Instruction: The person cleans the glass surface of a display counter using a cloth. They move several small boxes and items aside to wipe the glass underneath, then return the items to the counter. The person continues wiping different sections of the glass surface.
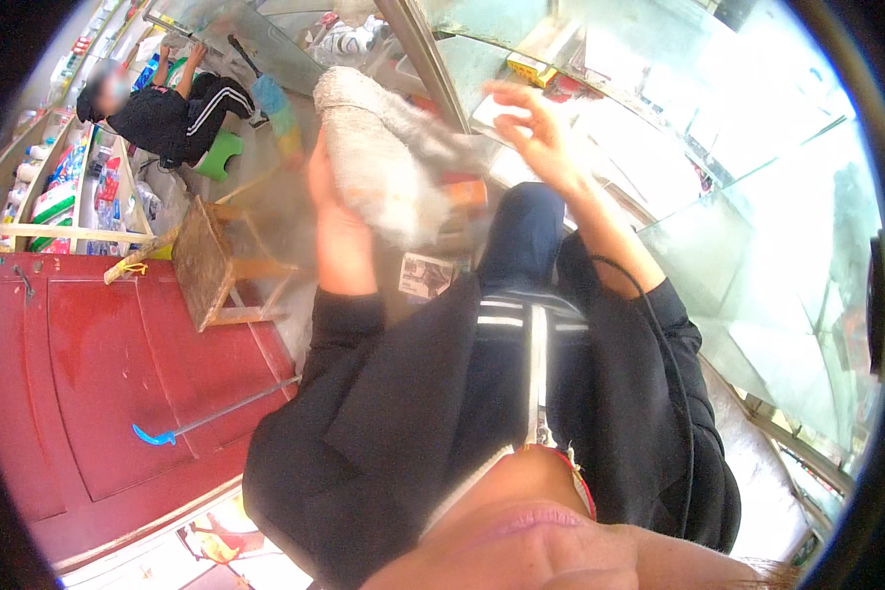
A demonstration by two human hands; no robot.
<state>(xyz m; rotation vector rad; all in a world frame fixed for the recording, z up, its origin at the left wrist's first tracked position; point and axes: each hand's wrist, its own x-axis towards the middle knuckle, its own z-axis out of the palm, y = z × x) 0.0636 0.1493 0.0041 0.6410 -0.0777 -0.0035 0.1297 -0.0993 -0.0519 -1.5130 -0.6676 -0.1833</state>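
A greyish-white cloth point(372, 166), thick and fluffy, hangs folded over my left hand point(324, 177), which grips it from behind. Its lower right part is blurred, and the cloth hides most of my left fingers. Further right, my right hand point(546, 140) is raised by the edge of a glass display case point(774, 243), its fingers apart and blurred. A small white object point(484, 112) shows behind and between those fingers; whether they touch it cannot be told. An orange box point(466, 194) lies low between my two arms.
A wooden stool point(199, 258) stands at left beside a red panelled door point(96, 354). A blue-handled rod point(155, 435) lies across the door. Beyond, a person point(155, 118) sits on a green plastic stool point(223, 156) near a multicoloured duster point(271, 103) and stocked shelves point(74, 230).
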